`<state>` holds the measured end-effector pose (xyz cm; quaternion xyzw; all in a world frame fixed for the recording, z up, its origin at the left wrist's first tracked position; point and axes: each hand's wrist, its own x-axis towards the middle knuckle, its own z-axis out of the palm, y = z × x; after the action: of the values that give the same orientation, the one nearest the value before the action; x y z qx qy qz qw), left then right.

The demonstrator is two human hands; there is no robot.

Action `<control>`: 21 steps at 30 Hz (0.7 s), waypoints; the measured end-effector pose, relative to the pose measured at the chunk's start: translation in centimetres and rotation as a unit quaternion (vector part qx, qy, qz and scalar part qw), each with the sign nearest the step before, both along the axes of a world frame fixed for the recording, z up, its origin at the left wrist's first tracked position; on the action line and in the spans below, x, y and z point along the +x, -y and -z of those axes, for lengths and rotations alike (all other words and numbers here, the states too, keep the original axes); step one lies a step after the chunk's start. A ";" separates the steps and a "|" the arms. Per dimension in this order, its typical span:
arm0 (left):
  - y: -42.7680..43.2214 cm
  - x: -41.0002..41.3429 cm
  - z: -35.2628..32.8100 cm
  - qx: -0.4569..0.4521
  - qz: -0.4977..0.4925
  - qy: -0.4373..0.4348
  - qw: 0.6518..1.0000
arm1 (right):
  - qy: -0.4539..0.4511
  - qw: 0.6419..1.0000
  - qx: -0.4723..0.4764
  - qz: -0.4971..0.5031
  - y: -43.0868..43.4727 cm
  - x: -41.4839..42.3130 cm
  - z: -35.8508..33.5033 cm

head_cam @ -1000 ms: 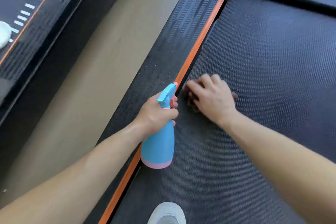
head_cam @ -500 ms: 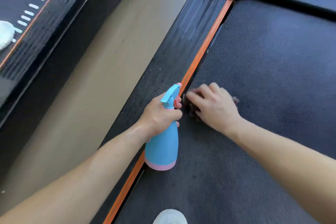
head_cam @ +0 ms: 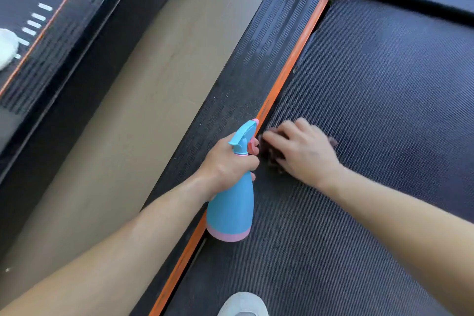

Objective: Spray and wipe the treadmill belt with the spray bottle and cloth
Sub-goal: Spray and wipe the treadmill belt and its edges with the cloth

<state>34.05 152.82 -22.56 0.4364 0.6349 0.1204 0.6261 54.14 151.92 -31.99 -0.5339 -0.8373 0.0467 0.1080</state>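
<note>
A blue spray bottle with a pink base and pink trigger hangs upright over the belt's left edge. My left hand grips its neck, fingers curled round it. A dark brownish cloth lies on the dark textured treadmill belt, mostly hidden under my right hand, which presses down on it with fingers spread toward the orange strip. The two hands are almost touching.
An orange strip and a ribbed black side rail border the belt on the left. A tan floor gap separates it from a second treadmill at far left. My white shoe stands on the belt at bottom.
My right hand with the cloth has stayed at the belt's left edge with small wiping shifts. The bottle in my left hand is held as before. The camera view has drifted slightly.
</note>
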 end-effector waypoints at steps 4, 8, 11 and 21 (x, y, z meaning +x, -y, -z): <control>0.1 -0.3 0.3 -0.004 0.002 -0.001 1.000 | -0.034 0.974 -0.015 0.223 -6.8 1.3 -0.8; 0.5 -0.7 0.1 -0.003 0.002 0.003 1.000 | -0.061 0.975 -0.009 0.214 -3.8 -0.6 -0.9; 0.7 -0.4 -0.1 -0.003 -0.004 -0.002 1.000 | -0.056 0.997 -0.015 0.053 2.6 -1.0 -0.3; 1.2 0.8 -0.3 -0.001 0.018 -0.013 1.000 | -0.054 0.976 -0.019 0.208 -3.2 2.6 -0.5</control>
<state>34.89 151.61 -22.24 0.4493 0.6348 0.1029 0.6202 56.78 155.15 -31.46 -0.6954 -0.6995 0.0674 0.1502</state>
